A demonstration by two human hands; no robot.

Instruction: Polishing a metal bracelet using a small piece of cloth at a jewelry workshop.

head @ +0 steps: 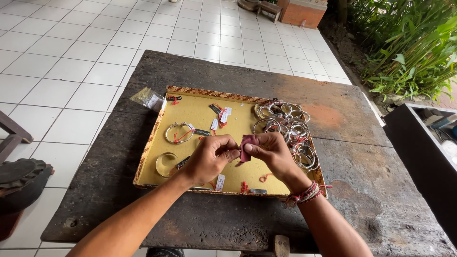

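Over a yellow-lined tray (200,116) with a woven rim, my left hand (209,157) and my right hand (269,150) meet. Between the fingertips of both is a small dark red cloth (246,145); whether something small is wrapped inside it stays hidden. Two silver bangles lie on the tray to the left, one with a red string (179,133) and one plain cuff (164,164). A heap of several silver bangles (285,121) fills the tray's right side. Small paper tags (220,114) with red threads are scattered across the lining.
The tray rests on a dark, worn wooden table (347,157) standing on white floor tiles. A small clear packet (146,98) lies at the tray's far left corner. A dark box (423,152) stands right, green plants (414,43) beyond, and a dark round object (19,178) sits at left.
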